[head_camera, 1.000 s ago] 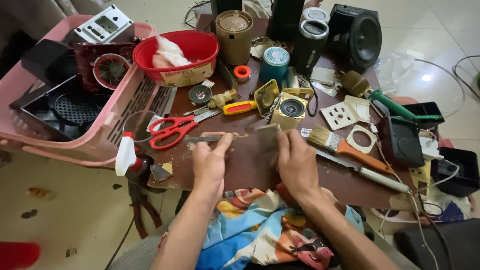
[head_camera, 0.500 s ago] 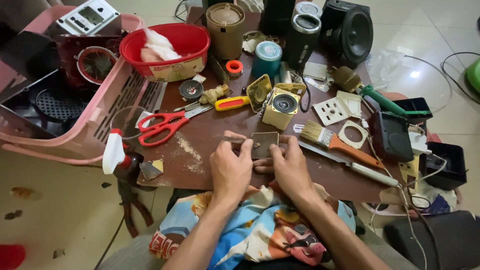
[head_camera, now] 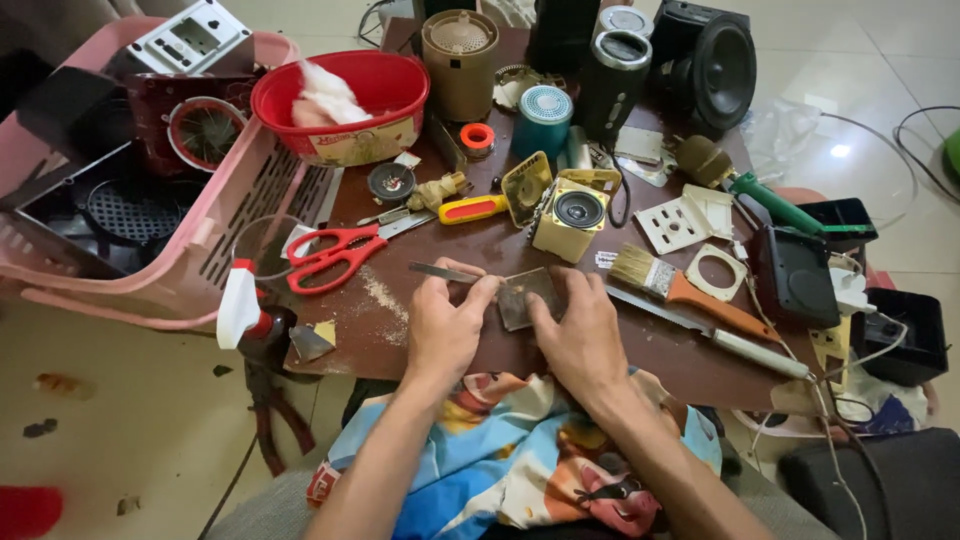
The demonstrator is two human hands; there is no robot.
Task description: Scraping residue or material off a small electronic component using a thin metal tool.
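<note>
A small grey metal plate (head_camera: 524, 297) is pinched at the near table (head_camera: 640, 350) edge by the right hand (head_camera: 585, 335), while a thin flat file (head_camera: 445, 272) is gripped by the left hand (head_camera: 447, 325) against it. Since earlier, little has shifted. Beyond, red scissors (head_camera: 335, 255), a paintbrush (head_camera: 680, 290) and a red bowl (head_camera: 345, 100) are seen.
</note>
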